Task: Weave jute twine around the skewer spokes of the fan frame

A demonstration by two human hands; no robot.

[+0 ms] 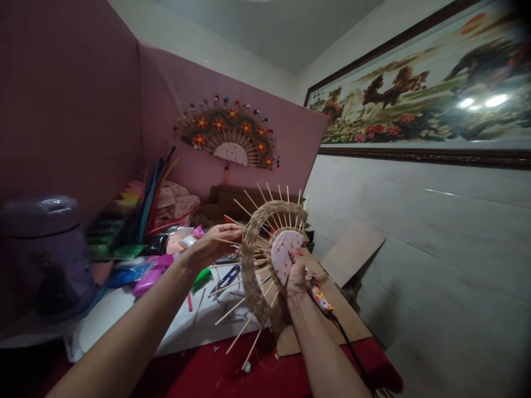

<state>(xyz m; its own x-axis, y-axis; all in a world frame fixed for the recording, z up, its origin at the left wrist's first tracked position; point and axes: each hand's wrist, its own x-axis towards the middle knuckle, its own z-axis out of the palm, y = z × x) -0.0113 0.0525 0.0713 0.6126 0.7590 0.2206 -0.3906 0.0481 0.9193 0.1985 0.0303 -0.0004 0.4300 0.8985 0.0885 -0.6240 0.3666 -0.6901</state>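
Observation:
A half-round fan frame of thin wooden sticks, with a wide woven twine band (250,264) around it, is held up above the table. At its centre is a pink dotted half-disc (284,255). My right hand (296,276) is closed around the straight edge of this half-disc. The fingers of my left hand (215,243) reach the outer left side of the twine band, among the stick ends; whether they pinch a stick is unclear. A finished fan (230,135) with felt flowers and coloured tips hangs on the pink panel behind.
A blue cutter (226,281), a green object (202,279) and colourful packets (153,275) lie on the white sheet. A patterned glue gun (320,296) with a black cable rests on cardboard (348,323). A lidded bin (47,260) stands left.

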